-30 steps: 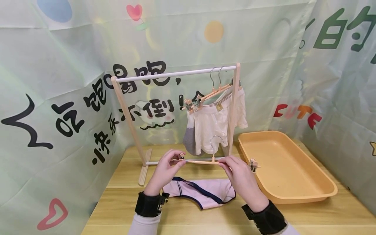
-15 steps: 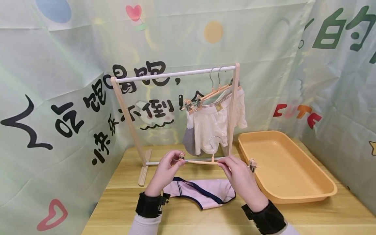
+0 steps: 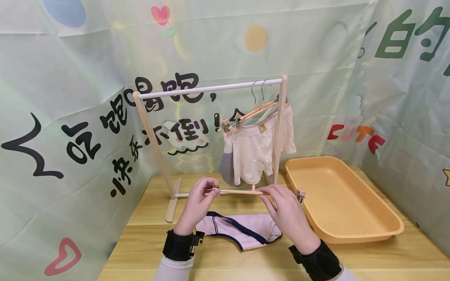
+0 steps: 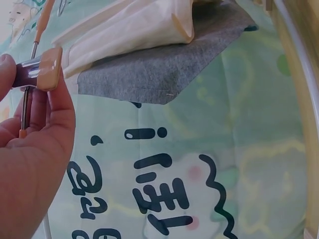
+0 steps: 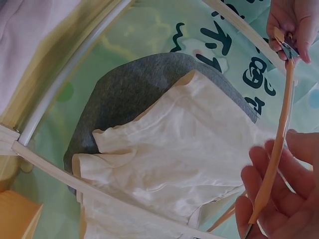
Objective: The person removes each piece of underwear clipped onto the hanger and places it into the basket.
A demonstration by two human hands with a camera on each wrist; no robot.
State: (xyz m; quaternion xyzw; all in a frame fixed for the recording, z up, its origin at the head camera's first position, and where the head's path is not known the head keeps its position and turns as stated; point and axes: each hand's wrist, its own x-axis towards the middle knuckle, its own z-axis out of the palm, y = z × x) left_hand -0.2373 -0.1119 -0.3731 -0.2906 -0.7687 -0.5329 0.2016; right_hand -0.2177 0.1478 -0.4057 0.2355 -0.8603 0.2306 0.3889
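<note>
A peach clip hanger (image 3: pixel 239 191) with a metal hook is held level in front of the rack. My left hand (image 3: pixel 197 201) pinches the clip (image 4: pixel 47 69) at its left end, thumb on the clip in the left wrist view. My right hand (image 3: pixel 286 212) grips the bar just right of the hook, fingers curled behind it in the right wrist view. The right-end clip (image 3: pixel 300 195) sticks out past this hand. Below both hands, pink underpants (image 3: pixel 254 222) with navy trim lie flat on the table.
The small rack (image 3: pixel 211 89) carries two hangers at its right end. Cream shorts (image 3: pixel 251 152) and a grey-and-white garment (image 3: pixel 227 168) hang there. A yellow tray (image 3: pixel 351 234) stands on the table's right (image 3: pixel 397 265). A printed cloth backdrop (image 3: pixel 88 47) encloses the back and sides.
The hanger and both hands have risen very slightly, and its right end has shifted a little left. The underpants, rack and tray stay put.
</note>
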